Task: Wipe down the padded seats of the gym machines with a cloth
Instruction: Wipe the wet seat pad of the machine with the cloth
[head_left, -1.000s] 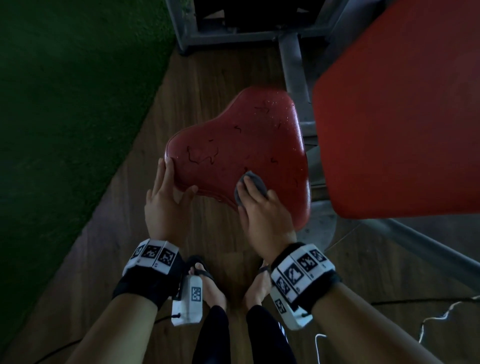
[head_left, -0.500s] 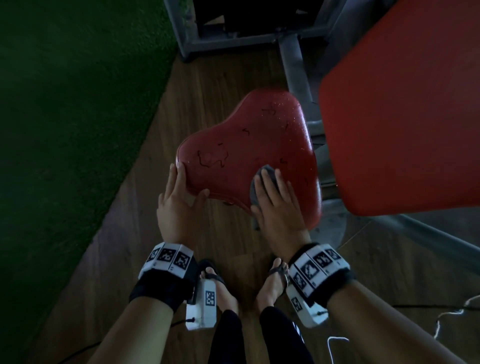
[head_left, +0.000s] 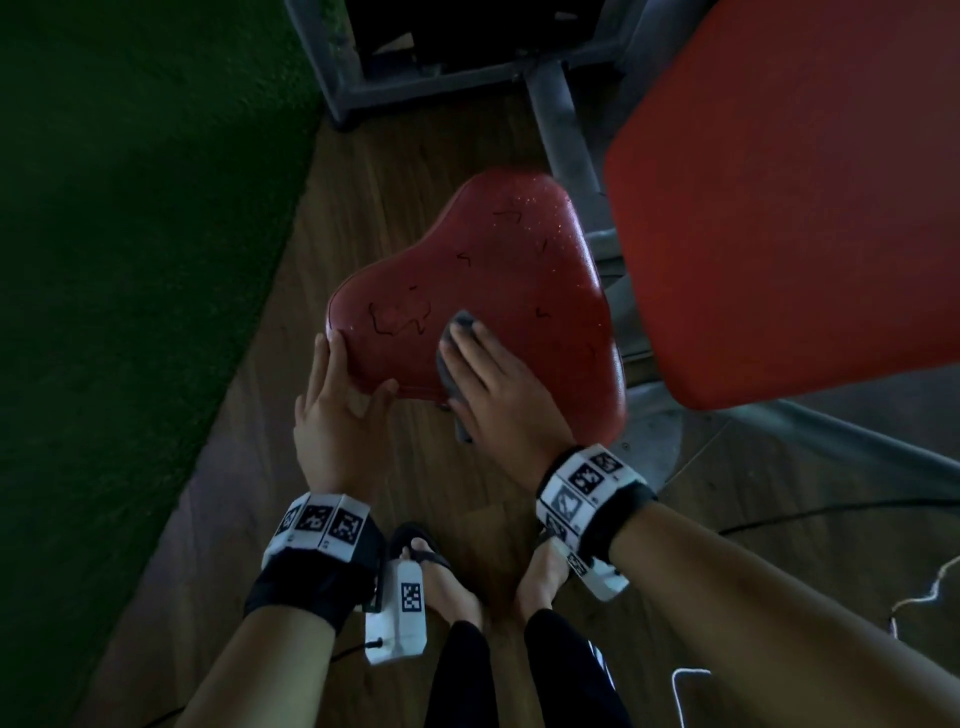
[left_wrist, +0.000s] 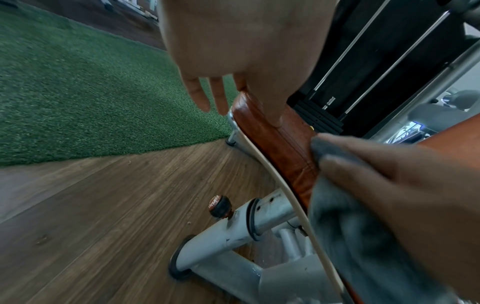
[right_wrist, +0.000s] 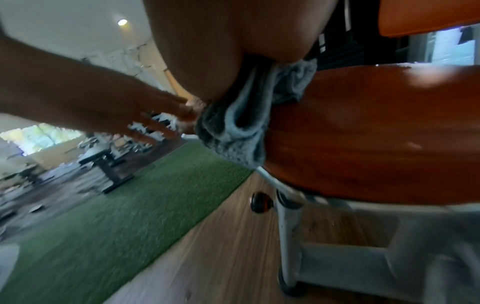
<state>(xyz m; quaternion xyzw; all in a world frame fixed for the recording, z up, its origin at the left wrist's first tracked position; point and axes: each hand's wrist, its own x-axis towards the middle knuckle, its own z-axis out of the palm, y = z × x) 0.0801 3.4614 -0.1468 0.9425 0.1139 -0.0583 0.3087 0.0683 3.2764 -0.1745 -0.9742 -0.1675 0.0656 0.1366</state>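
A red padded seat (head_left: 498, 280), cracked and speckled with droplets, sits low in front of me. My right hand (head_left: 488, 379) lies flat on a grey cloth (head_left: 460, 322) and presses it onto the seat's near middle; the cloth (right_wrist: 233, 131) hangs over the front edge. My left hand (head_left: 337, 400) rests with straight fingers against the seat's near left edge (left_wrist: 262, 127), thumb on the front rim. Most of the cloth is hidden under my right palm.
A large red back pad (head_left: 789, 197) overhangs on the right. The grey metal frame (head_left: 561, 119) and seat post with a black knob (left_wrist: 221, 206) lie behind and below. Green turf (head_left: 130, 234) covers the left; the floor is wood. Cables (head_left: 924, 592) trail at the right.
My right hand has slid the cloth forward and a little left across the seat. The left hand has stayed at the seat's left edge. My head has drawn slightly closer.
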